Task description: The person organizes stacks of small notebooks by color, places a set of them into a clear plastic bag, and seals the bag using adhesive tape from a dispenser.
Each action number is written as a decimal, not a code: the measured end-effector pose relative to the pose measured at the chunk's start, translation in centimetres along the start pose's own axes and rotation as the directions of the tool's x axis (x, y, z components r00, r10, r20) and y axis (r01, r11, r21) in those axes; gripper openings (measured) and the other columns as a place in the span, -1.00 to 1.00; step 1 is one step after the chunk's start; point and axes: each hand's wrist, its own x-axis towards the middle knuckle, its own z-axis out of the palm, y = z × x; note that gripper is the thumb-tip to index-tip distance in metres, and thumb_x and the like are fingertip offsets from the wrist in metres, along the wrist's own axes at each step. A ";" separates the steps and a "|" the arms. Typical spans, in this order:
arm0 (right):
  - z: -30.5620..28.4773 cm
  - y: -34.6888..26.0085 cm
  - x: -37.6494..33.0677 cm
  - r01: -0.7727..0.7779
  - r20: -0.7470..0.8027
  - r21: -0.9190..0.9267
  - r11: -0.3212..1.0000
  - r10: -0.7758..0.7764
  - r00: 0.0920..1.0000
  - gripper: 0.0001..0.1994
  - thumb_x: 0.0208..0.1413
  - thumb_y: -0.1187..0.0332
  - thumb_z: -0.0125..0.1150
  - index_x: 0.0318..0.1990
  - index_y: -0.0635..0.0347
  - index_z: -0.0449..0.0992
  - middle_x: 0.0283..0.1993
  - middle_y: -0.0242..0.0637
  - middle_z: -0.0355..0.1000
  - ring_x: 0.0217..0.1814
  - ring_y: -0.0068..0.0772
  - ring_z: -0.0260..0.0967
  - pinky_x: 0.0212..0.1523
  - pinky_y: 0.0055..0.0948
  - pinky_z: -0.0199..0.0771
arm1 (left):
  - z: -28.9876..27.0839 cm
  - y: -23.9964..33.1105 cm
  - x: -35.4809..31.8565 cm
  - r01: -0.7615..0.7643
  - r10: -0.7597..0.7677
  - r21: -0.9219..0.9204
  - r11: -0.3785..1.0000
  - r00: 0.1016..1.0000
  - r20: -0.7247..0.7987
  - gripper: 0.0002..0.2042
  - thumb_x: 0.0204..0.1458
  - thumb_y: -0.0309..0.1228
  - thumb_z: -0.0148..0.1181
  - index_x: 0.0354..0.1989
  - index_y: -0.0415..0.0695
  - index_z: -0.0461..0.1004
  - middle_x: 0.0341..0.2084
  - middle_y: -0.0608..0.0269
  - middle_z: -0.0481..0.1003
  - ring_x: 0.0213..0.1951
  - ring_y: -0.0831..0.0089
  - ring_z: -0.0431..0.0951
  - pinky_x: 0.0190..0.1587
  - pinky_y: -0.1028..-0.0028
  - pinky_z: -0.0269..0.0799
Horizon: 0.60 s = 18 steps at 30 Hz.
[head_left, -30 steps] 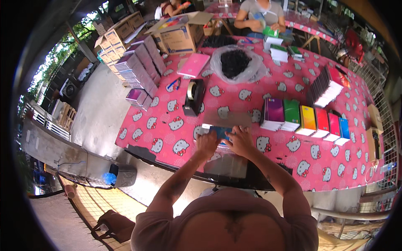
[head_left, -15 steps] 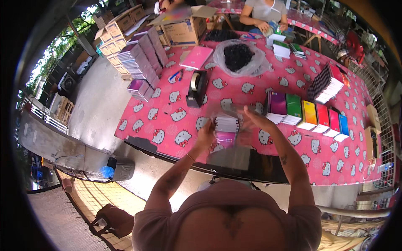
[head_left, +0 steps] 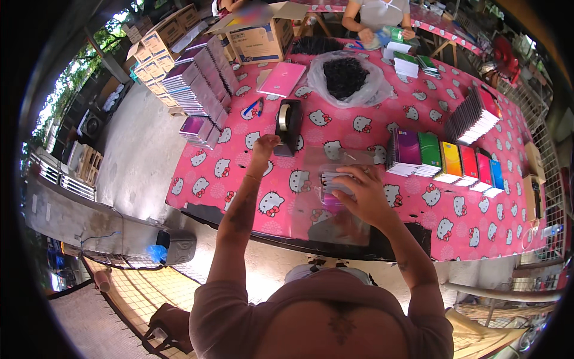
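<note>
A small stack of spiral notebooks [head_left: 332, 200] with a purple cover showing lies on a clear plastic sheet [head_left: 302, 209] near the front edge of the table. My right hand [head_left: 363, 194] rests over the stack, fingers spread, pressing on the plastic. Beside the black tape dispenser [head_left: 289, 128], which carries a roll of tape [head_left: 283, 117], is my left hand [head_left: 267, 146]. Its fingertips are pinched together at the dispenser's near end; whatever they hold is too small to make out.
A row of coloured notebooks [head_left: 429, 154] stands at right, with another notebook stack [head_left: 472, 119] behind. Farther back are a plastic bag of black coils [head_left: 344, 78], a pink notebook [head_left: 281, 79], pens [head_left: 253, 108] and a carton [head_left: 260, 45]. Opposite, a person [head_left: 376, 18] handles green notebooks.
My left hand has let go of the notebook stack and moved up and left to the tape dispenser. My right hand has come down onto the stack, and the plastic now lies flatter.
</note>
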 end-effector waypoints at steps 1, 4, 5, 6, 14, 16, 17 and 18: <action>0.3 0.4 -0.5 -0.038 0.007 -0.032 0.999 0.038 0.999 -0.75 0.07 0.19 0.33 -0.09 -0.07 0.56 0.07 -0.47 0.43 0.10 -0.28 0.38 0.19 -0.10 0.21 | 2.7 0.6 -0.6 0.111 -0.115 -0.141 0.984 0.993 -0.027 -0.82 0.05 -0.35 0.27 -0.23 -0.15 0.63 -0.40 0.37 0.56 -0.35 0.57 0.50 -0.22 0.52 0.38; 0.8 -0.2 -0.2 -0.070 0.010 -0.066 0.995 0.071 0.997 -0.73 0.07 0.19 0.33 -0.07 -0.07 0.55 0.00 -0.49 0.46 0.07 -0.29 0.39 0.15 -0.13 0.23 | 3.0 0.3 -2.4 0.366 -0.388 -0.449 0.815 0.920 0.044 -0.78 0.08 -0.30 0.22 -0.19 -0.15 0.63 -0.35 0.31 0.59 -0.35 0.59 0.54 -0.24 0.46 0.44; 1.2 -1.2 0.6 -0.044 0.014 -0.046 0.998 0.045 0.999 -0.72 0.06 0.19 0.33 -0.07 -0.06 0.55 -0.01 -0.48 0.46 0.07 -0.30 0.40 0.15 -0.14 0.23 | 0.9 -1.7 -2.8 0.223 -0.226 -0.103 0.969 0.974 -0.022 -0.78 0.09 -0.30 0.19 -0.20 -0.14 0.63 -0.38 0.23 0.61 -0.37 0.46 0.59 -0.26 0.35 0.47; 1.7 -2.2 1.2 -0.024 0.022 -0.021 1.000 0.024 0.999 -0.72 0.06 0.19 0.33 -0.06 -0.06 0.55 -0.03 -0.48 0.46 0.06 -0.30 0.40 0.15 -0.14 0.23 | -1.2 -4.0 -3.2 0.079 -0.058 0.276 0.958 0.995 -0.083 -0.78 0.10 -0.29 0.16 -0.22 -0.14 0.62 -0.41 0.15 0.62 -0.40 0.33 0.64 -0.28 0.24 0.51; 2.2 -2.0 0.7 -0.166 -0.009 -0.184 0.969 0.168 0.986 -0.66 0.00 0.19 0.37 -0.05 0.01 0.57 -0.08 -0.42 0.54 0.01 -0.29 0.46 0.15 -0.16 0.24 | 2.3 3.1 -1.2 -0.148 0.196 0.801 0.581 0.980 0.039 -0.80 0.05 -0.31 0.13 -0.32 -0.19 0.57 -0.40 -0.13 0.62 -0.46 0.00 0.62 -0.48 0.14 0.43; 2.6 -2.4 0.9 -0.151 -0.043 -0.182 0.972 0.146 0.988 -0.67 -0.01 0.16 0.38 -0.09 0.01 0.58 -0.12 -0.44 0.55 -0.01 -0.32 0.48 0.14 -0.16 0.24 | 1.2 0.7 -1.8 0.139 -0.131 0.201 0.970 0.990 -0.053 -0.80 0.02 -0.30 0.18 -0.32 -0.18 0.58 -0.41 -0.11 0.62 -0.44 0.02 0.63 -0.47 0.15 0.43; 2.9 -2.4 0.9 -0.138 -0.062 -0.174 0.975 0.129 0.990 -0.67 -0.02 0.16 0.39 -0.09 0.01 0.58 -0.12 -0.44 0.56 -0.01 -0.32 0.48 0.14 -0.16 0.24 | 0.8 -0.6 -1.9 0.286 -0.291 -0.162 0.944 0.957 -0.004 -0.80 0.01 -0.30 0.20 -0.32 -0.18 0.58 -0.42 -0.10 0.62 -0.44 0.04 0.64 -0.46 0.15 0.44; 3.1 -2.3 0.9 -0.130 -0.078 -0.168 0.977 0.118 0.990 -0.67 -0.02 0.15 0.39 -0.10 0.01 0.59 -0.12 -0.43 0.56 -0.01 -0.32 0.48 0.13 -0.16 0.24 | 1.0 -1.3 -2.1 0.318 -0.329 -0.222 0.922 0.944 -0.013 -0.80 0.00 -0.29 0.22 -0.34 -0.19 0.59 -0.42 -0.09 0.62 -0.43 0.05 0.64 -0.46 0.16 0.44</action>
